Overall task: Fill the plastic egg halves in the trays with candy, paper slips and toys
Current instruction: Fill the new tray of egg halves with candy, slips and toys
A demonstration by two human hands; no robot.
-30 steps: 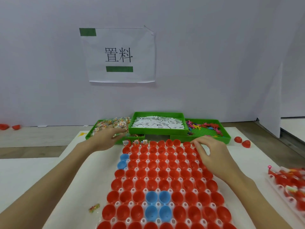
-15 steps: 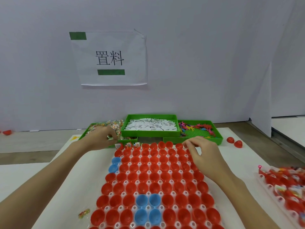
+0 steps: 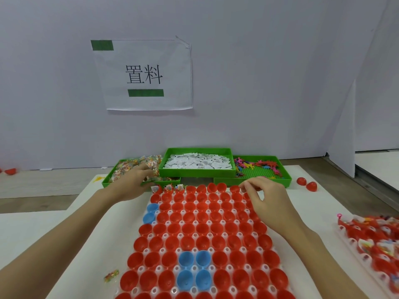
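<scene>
My left hand [image 3: 131, 184] had stayed in the candy bin [image 3: 129, 169] at middle left, fingers curled into the sweets; I could not tell if it held one. My right hand [image 3: 265, 195] had hardly moved, fingers pinched together over the egg tray [image 3: 200, 234]'s top right corner. Only three eggs had candy.

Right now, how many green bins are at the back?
3: the candy bin on the left, the paper-slip bin in the middle, raised, and the toy bin on the right.
</scene>
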